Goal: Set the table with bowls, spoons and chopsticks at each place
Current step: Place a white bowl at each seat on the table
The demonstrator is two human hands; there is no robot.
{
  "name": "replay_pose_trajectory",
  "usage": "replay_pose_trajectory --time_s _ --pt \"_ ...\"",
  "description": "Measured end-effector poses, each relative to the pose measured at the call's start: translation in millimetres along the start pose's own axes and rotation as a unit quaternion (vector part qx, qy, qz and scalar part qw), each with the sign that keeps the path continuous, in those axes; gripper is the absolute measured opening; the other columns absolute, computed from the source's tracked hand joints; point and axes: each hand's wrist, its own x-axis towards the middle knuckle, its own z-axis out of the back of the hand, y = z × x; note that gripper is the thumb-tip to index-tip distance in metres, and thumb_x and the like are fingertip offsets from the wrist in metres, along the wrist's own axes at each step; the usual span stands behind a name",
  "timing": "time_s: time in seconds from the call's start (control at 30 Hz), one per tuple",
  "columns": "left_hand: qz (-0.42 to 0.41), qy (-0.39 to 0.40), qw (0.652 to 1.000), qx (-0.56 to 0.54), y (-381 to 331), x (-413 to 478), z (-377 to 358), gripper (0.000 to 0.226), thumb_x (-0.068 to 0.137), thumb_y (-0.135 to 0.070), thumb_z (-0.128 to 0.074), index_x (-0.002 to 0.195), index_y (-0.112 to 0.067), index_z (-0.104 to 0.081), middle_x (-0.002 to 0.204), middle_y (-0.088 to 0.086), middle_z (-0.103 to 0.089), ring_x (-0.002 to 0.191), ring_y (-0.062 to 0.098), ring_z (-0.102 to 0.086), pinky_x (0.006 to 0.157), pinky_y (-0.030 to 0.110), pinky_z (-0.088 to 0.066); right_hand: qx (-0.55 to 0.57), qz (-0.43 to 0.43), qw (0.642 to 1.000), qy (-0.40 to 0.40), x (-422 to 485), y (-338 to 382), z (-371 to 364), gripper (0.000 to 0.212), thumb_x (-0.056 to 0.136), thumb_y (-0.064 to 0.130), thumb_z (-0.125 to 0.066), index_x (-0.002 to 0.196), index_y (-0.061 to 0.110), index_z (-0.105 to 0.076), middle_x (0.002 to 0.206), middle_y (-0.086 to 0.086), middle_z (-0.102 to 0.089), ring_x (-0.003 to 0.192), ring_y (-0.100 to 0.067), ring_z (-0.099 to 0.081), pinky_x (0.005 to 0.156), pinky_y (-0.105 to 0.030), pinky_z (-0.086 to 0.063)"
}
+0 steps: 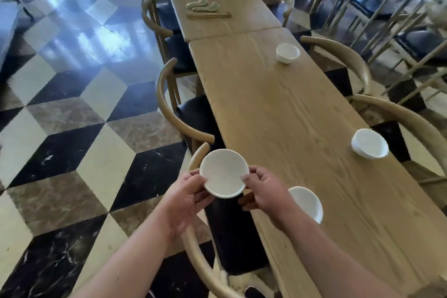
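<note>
Bowl [224,173] | mouth up, slightly tilted | left hand [186,195], right hand [264,190] grips pinching rim

The long table [278,109] is showing pale, open-grained wood with a matt finish. The held bowl [223,173] is looking like white glazed ceramic, smooth and softly shiny, and the three bowls resting on the table [369,143] are gleaming the same way. The chairs [169,104] are showing light bent wood with dark, dull seats. The chequered floor [72,109] is shining like polished marble, veined and mirroring window light.
</note>
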Motion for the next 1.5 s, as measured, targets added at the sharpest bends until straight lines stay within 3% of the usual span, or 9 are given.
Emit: replay_pose_trajectory --time_s 0.23,0.33,0.53,0.67,0.83,0.97,1.1,1.2,1.5 --pt "0.003 0.056 0.991 0.12 -100 7 74 0.027 0.104 -0.029 -0.063 0.129 -0.02 -0.067 0.107 0.009 -0.08 0.097 0.023 -0.076 0.095 0.043 -0.057 0.023 0.001 0.986 -0.164 11 51 -117 0.015 0.096 0.025 -0.06 0.099 0.015 -0.071 0.102 -0.021 -0.076 0.082 -0.039 -0.077 0.072 -0.06 -0.066" --pt "-0.018 0.04 0.978 0.202 -143 15 88 0.026 0.104 -0.039 -0.062 0.123 -0.022 -0.07 0.11 0.005 -0.078 0.099 0.021 -0.075 0.087 0.039 -0.057 0.079 0.0 0.979 -0.187 18 76 -144 0.015 0.1 0.019 -0.057 0.105 0.01 -0.067 0.102 -0.022 -0.075 0.079 -0.037 -0.078 0.072 -0.057 -0.067" --pt "-0.055 0.018 0.942 0.331 -198 39 118 0.029 0.102 -0.042 -0.065 0.125 -0.024 -0.068 0.116 0.001 -0.076 0.108 0.023 -0.073 0.099 0.048 -0.06 0.168 -0.02 0.958 -0.233 64 102 -157 0.015 0.1 0.018 -0.056 0.111 0.011 -0.062 0.105 -0.024 -0.075 0.069 -0.03 -0.078 0.072 -0.055 -0.068" --pt "-0.158 -0.021 0.863 0.479 -223 64 132 0.019 0.097 -0.042 -0.071 0.113 -0.033 -0.071 0.095 -0.004 -0.077 0.087 0.012 -0.073 0.069 0.025 -0.057 0.226 -0.049 0.939 -0.256 112 114 -156 0.015 0.1 0.019 -0.056 0.113 0.013 -0.059 0.105 -0.021 -0.073 0.066 -0.029 -0.075 0.064 -0.042 -0.066" --pt "-0.191 0.009 0.776 0.601 -271 123 130 0.041 0.089 -0.053 -0.075 0.126 -0.039 -0.063 0.112 -0.016 -0.071 0.1 0.004 -0.07 0.083 0.029 -0.061 0.307 -0.073 0.908 -0.275 188 129 -148 0.008 0.102 0.015 -0.055 0.11 0.012 -0.054 0.098 -0.021 -0.069 0.069 -0.031 -0.072 0.053 -0.037 -0.061" --pt "-0.257 0.011 0.604 0.754 -317 191 108 0.083 0.083 -0.07 -0.068 0.155 -0.044 -0.036 0.158 -0.011 -0.045 0.146 0.02 -0.041 0.115 0.047 -0.044 0.352 -0.093 0.884 -0.294 265 136 -138 0.013 0.102 0.015 -0.055 0.115 0.014 -0.056 0.105 -0.022 -0.072 0.079 -0.033 -0.073 0.061 -0.04 -0.063" --pt "-0.308 0.033 0.457 0.834 -358 282 76 0.1 0.084 -0.084 -0.048 0.165 -0.04 -0.01 0.176 -0.004 -0.009 0.163 0.025 -0.007 0.132 0.051 -0.01 0.381 -0.11 0.859 -0.324 334 141 -126 0.014 0.102 0.012 -0.056 0.116 0.014 -0.056 0.105 -0.022 -0.073 0.079 -0.03 -0.072 0.074 -0.045 -0.064" --pt "-0.298 0.066 0.424 0.853 -386 338 51 0.094 0.089 -0.079 -0.05 0.166 -0.037 -0.014 0.176 0.0 -0.012 0.162 0.025 -0.009 0.131 0.049 -0.009 0.397 -0.13 0.836 -0.357 369 144 -118 0.017 0.098 0.011 -0.059 0.114 0.017 -0.058 0.109 -0.022 -0.073 0.08 -0.03 -0.073 0.078 -0.047 -0.064" --pt "-0.272 0.087 0.409 0.867 -467 437 13 0.068 0.095 -0.058 -0.056 0.155 -0.031 -0.039 0.159 -0.008 -0.041 0.147 0.019 -0.037 0.118 0.039 -0.036 0.394 -0.159 0.813 -0.397 410 167 -99 0.018 0.1 0.005 -0.054 0.116 0.014 -0.057 0.091 -0.024 -0.073 0.064 -0.028 -0.069 0.064 -0.04 -0.054"
